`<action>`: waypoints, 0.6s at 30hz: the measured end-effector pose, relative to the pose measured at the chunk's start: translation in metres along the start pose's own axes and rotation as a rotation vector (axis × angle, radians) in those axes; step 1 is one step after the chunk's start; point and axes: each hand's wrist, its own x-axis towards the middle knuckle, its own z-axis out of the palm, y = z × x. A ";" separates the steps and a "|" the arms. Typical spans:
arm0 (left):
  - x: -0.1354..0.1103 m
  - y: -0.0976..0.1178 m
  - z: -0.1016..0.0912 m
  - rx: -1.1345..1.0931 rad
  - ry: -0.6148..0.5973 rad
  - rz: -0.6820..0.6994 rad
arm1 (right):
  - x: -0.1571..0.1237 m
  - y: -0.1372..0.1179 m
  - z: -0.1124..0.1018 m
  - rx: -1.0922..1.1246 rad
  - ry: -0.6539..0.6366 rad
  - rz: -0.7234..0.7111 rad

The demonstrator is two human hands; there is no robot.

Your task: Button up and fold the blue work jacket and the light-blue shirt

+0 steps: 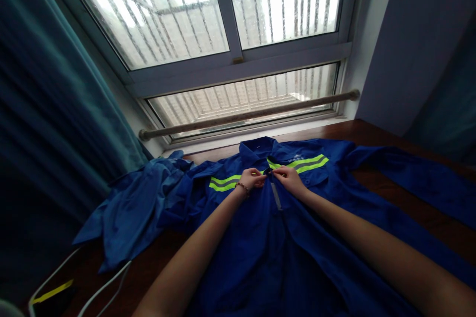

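A blue work jacket (238, 237) with yellow-green reflective stripes lies spread on the dark wooden table, its collar toward the window. At chest height my left hand (253, 179) pinches one front edge of it, a beaded bracelet on the wrist. Close beside, my right hand (289, 179) pinches the facing edge. The two sets of fingertips nearly meet at the front opening. Just below them a short greyish strip (276, 196) shows along the opening. Whatever small fastener may lie between the fingers is too small to make out.
A crumpled lighter blue garment (136, 203) lies at the left. White cables (106, 282) and a yellow strip-like object (53, 291) are at the lower left. Behind the wooden table (366, 131) are a rail (253, 114) and a barred window; a curtain (48, 84) hangs left.
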 end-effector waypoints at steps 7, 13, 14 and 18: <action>-0.005 -0.010 -0.001 -0.120 0.017 0.045 | 0.011 -0.013 -0.007 0.056 0.058 0.022; -0.010 -0.009 0.002 -0.164 -0.067 0.034 | 0.003 -0.015 0.005 -0.108 -0.146 -0.016; -0.010 -0.009 0.001 -0.188 -0.073 0.011 | 0.000 -0.014 0.007 -0.139 -0.157 -0.005; -0.014 -0.008 -0.002 -0.260 -0.083 -0.014 | -0.008 -0.012 0.012 -0.132 -0.113 0.021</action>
